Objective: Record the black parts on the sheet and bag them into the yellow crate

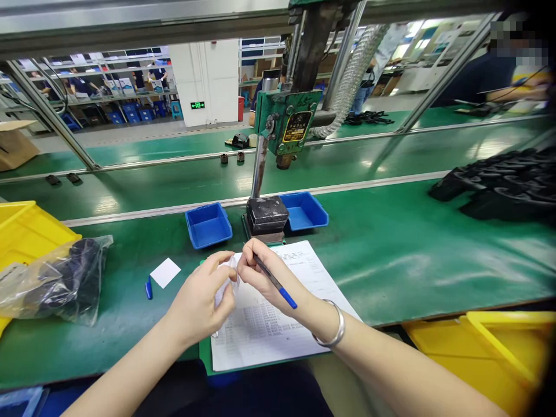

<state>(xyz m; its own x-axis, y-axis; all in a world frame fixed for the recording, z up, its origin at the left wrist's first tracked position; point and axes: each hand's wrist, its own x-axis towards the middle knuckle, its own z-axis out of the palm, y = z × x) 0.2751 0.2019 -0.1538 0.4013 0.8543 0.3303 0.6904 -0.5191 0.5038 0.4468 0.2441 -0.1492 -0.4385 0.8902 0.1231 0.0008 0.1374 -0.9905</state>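
Left hand (200,300) and right hand (260,277) tight on white scrap (227,278) between them, right with pen (278,285).

A single head-worn camera looked forward and down, close over the workbench (412,255), facing the hand press (284,121) and factory floor beyond.
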